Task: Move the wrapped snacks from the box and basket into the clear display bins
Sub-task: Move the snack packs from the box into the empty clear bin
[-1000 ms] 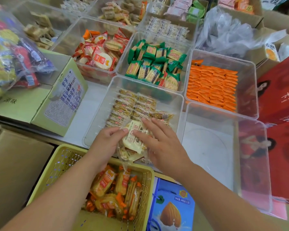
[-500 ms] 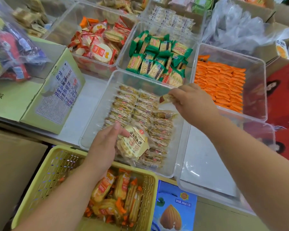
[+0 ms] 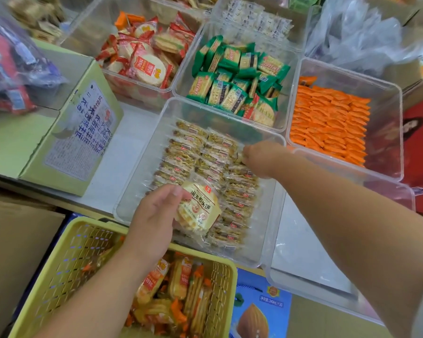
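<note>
Filling step, I judge. My left hand grips pale yellow plastic biscuit bag over clear plastic bin; right hand pinches small wrapped biscuit at right row's far end. Next: seat it flush.

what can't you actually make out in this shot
Head view:
- Right hand: its back hides the fingertips and any pack they hold.
- Left hand: how many packs its snack bundle holds; front pack covers them.
- Yellow basket: bottom edge cuts it off.
- Green box fine print: too small.
</note>
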A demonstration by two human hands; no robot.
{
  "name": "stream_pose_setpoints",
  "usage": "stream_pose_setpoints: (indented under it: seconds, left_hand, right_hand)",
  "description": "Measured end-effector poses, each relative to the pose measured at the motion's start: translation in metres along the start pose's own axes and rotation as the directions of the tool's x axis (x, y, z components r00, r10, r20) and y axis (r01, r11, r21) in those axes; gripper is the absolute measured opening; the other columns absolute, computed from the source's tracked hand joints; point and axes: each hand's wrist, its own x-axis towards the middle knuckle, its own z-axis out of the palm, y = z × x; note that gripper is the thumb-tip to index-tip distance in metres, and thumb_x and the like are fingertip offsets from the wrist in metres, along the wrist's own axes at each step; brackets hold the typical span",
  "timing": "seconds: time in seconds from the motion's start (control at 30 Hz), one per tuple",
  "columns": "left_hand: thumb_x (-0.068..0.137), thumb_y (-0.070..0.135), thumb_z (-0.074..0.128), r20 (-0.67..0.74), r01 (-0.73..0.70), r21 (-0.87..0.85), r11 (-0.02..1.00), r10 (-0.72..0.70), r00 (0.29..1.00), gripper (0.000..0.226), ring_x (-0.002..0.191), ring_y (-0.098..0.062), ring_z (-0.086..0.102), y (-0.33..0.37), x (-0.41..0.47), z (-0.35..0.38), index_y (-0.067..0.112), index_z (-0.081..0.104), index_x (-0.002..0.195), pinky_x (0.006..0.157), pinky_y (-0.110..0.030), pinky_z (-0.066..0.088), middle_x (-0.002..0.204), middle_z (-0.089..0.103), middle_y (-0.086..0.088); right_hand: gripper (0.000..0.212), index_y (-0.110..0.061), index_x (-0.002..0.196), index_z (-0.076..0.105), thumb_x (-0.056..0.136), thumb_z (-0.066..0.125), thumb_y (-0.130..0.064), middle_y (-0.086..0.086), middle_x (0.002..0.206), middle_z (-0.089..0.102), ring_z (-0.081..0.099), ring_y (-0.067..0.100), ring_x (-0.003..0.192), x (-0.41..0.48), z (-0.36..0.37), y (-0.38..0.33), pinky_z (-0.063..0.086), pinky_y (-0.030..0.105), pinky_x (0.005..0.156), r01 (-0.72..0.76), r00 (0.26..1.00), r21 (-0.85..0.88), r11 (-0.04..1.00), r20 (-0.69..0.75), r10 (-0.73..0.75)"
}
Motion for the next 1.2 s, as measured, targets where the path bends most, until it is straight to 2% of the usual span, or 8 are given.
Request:
stream_pose_setpoints:
  seconds: [0.13,0.23,0.4,0.53,0.7,0.9,1.03,1.2]
  left_hand:
    - [0.086,0.072,0.045,0.011,-0.008,-0.014,1.0,0.008,1.0,0.047,0.071,-0.002,0.069,0.002,-0.001,0.0,0.035,0.073,0.093,0.061,-0.014,0.053,0.097,0.077,0.01]
    - [0.086,0.071,0.045,0.007,-0.012,-0.019,1.0,0.012,1.0,0.046,0.074,-0.003,0.071,0.004,-0.001,0.001,0.035,0.073,0.092,0.06,-0.014,0.052,0.097,0.077,0.011]
    - [0.086,0.069,0.046,-0.003,-0.015,-0.036,0.999,0.015,1.0,0.044,0.071,0.0,0.069,0.007,-0.001,0.002,0.035,0.074,0.09,0.057,-0.013,0.05,0.095,0.077,0.012]
    - [0.086,0.068,0.047,-0.008,-0.011,-0.043,0.999,0.011,1.0,0.041,0.067,0.003,0.067,0.007,-0.001,0.002,0.036,0.074,0.09,0.055,-0.011,0.049,0.095,0.077,0.014]
    - [0.087,0.07,0.051,0.002,-0.018,0.034,0.999,0.018,1.0,0.043,0.08,0.001,0.067,0.002,-0.002,0.001,0.034,0.071,0.098,0.065,-0.022,0.05,0.1,0.076,0.013]
    - [0.089,0.042,0.069,-0.023,0.032,-0.007,0.999,-0.032,0.999,0.012,0.072,0.001,0.068,0.006,-0.001,0.001,0.032,0.073,0.093,0.056,-0.016,0.05,0.097,0.077,0.016]
    - [0.098,0.006,0.062,-0.065,0.101,-0.173,0.98,-0.113,0.991,0.033,0.055,0.0,0.065,0.02,-0.001,0.005,0.027,0.075,0.076,0.046,-0.017,0.048,0.08,0.077,0.01]
    - [0.095,-0.002,0.055,0.069,0.222,-0.406,0.886,-0.213,0.975,0.031,0.078,-0.028,0.077,0.036,-0.007,0.016,0.016,0.076,0.081,0.043,-0.031,0.055,0.094,0.077,-0.014]
  right_hand:
    - [0.01,-0.011,0.088,0.059,0.092,0.054,-0.003,0.0,0.073,0.045,0.051,0.02,0.07,0.013,-0.005,-0.008,0.045,0.036,0.069,0.042,0.988,0.003,0.999,0.146,-0.042]
    - [0.028,-0.011,0.064,0.05,0.088,0.057,0.002,0.003,0.069,0.046,0.045,0.018,0.059,0.017,-0.008,-0.012,0.044,0.034,0.068,0.037,0.987,0.043,0.998,0.153,-0.043]
    - [0.033,-0.011,0.063,0.046,0.091,0.052,0.005,0.003,0.07,0.046,0.043,0.015,0.059,0.015,-0.003,-0.013,0.043,0.032,0.071,-0.025,0.985,0.106,0.994,0.17,0.006]
    - [0.019,0.001,0.094,0.066,0.092,0.049,0.008,0.005,0.081,0.055,0.057,0.024,0.081,0.015,0.002,-0.021,0.049,0.033,0.077,-0.073,0.979,0.188,0.979,0.201,0.035]
    - [0.034,-0.004,0.13,0.061,0.104,0.039,-0.011,0.013,0.126,0.061,0.059,0.031,0.109,0.005,0.0,-0.025,0.048,0.04,0.096,-0.095,0.983,0.296,0.95,0.176,0.043]
    - [0.051,-0.025,0.144,0.046,0.1,0.047,-0.05,0.009,0.144,0.055,0.046,0.034,0.132,-0.04,0.006,-0.023,0.036,0.052,0.111,-0.041,0.982,0.402,0.915,-0.153,0.112]
    - [0.083,-0.042,0.157,0.021,0.09,0.07,-0.039,-0.003,0.165,0.027,0.025,0.027,0.15,-0.1,0.016,-0.038,0.019,0.051,0.122,0.296,0.915,0.459,0.838,-0.388,-0.111]
    - [0.075,-0.034,0.149,0.047,0.084,0.079,-0.017,-0.001,0.157,0.044,0.04,0.026,0.143,-0.142,0.025,-0.046,0.033,0.05,0.115,0.505,0.808,0.527,0.684,-0.567,-0.159]
